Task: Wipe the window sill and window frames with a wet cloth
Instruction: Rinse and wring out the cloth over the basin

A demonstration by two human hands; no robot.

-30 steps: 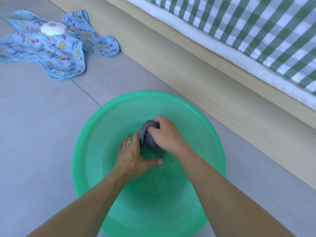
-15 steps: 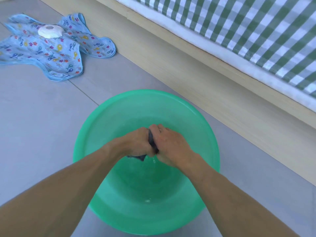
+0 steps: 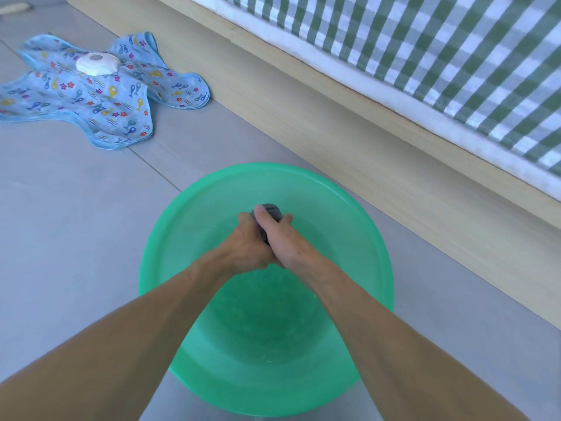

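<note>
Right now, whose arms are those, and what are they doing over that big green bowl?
Those arms belong to a person who wears a small camera on the head, so the picture looks down at the hands, just as that person sees them. The left hand and the right hand are pressed close together, both squeezing a dark grey cloth over a green basin that stands on the grey floor. Further away on the floor lies a blue cloth with little fish, and a white round thing sits on top of it. Along the right runs a wooden ledge with green checked fabric above it.
</note>
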